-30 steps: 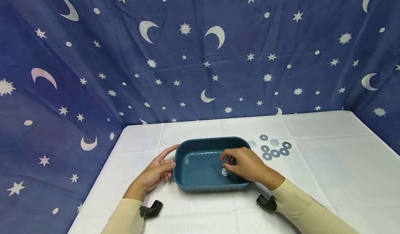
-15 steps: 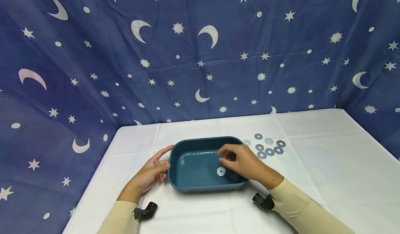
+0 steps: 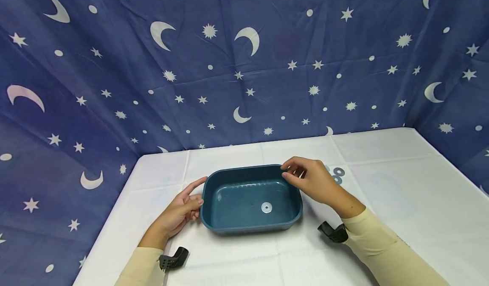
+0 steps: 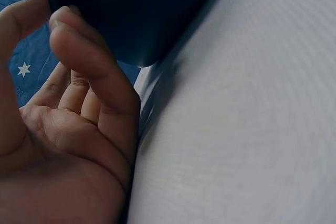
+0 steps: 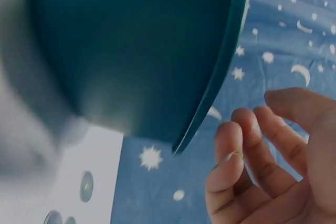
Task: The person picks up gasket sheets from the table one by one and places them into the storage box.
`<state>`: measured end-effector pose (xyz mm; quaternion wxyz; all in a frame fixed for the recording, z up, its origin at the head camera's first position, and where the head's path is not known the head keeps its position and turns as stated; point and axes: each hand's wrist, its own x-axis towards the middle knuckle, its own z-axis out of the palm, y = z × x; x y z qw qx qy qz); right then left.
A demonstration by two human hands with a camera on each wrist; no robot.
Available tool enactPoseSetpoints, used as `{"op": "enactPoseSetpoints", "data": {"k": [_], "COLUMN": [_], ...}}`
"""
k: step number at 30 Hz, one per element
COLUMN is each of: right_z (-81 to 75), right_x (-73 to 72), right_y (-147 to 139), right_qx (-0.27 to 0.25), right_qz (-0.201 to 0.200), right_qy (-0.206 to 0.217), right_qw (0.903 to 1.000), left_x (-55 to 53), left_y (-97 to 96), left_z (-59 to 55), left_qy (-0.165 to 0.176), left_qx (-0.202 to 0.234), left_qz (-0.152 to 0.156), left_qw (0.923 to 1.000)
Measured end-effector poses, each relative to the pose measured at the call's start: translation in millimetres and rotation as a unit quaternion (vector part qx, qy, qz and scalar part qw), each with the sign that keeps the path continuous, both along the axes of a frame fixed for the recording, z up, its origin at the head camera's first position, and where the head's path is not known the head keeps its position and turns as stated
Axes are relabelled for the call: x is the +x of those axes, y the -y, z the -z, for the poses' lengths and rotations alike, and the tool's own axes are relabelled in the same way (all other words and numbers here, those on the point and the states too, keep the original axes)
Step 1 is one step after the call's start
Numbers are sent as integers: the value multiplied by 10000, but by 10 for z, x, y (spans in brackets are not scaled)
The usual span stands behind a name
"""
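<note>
A dark teal plastic tub (image 3: pixel 229 211) stands on the white-covered table. Inside it, right of the middle, a flat metal washer (image 3: pixel 263 210) lies on the floor. My left hand (image 3: pixel 173 218) touches the tub's left end from outside, index finger stretched to the far corner and thumb on the side. Above the tub's right far corner hovers my right hand (image 3: pixel 317 182), its fingers loosely bent with nothing between them; the right wrist view shows them apart from the rim. Beyond that hand more washers (image 3: pixel 341 173) lie on the table, partly hidden by it.
White cloth (image 3: pixel 382 235) covers the table. Behind and at both sides hangs a blue curtain (image 3: pixel 214 14) with moons and stars. Several washers (image 5: pixel 86 186) show low in the right wrist view. Each wrist carries a black camera mount (image 3: pixel 173 260).
My right hand has risen out of the tub and moved away and right, over the rim toward the loose washers. The washer stays in the tub. My left hand keeps its place on the tub.
</note>
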<state>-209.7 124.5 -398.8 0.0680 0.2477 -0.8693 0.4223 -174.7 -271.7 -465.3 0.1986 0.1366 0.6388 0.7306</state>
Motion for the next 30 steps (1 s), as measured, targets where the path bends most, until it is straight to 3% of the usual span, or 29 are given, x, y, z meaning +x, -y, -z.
{"op": "enactPoseSetpoints", "data": {"k": [7, 13, 30], "right_z": [89, 159, 357], "right_x": [-183, -285, -426], "right_y": [-187, -355, -586], "right_qx": [357, 578, 1081], "right_qz": [528, 763, 863], "right_qy": [105, 456, 1119], "right_qw": [9979, 9944, 9840], "left_x": [-7, -14, -28], "left_y": [7, -7, 5], "left_z": [19, 28, 32], "left_qy": [-49, -113, -249], "left_qx": [-91, -191, -153], "left_qz": [-51, -70, -88], "left_qw": [9999, 9997, 9995]}}
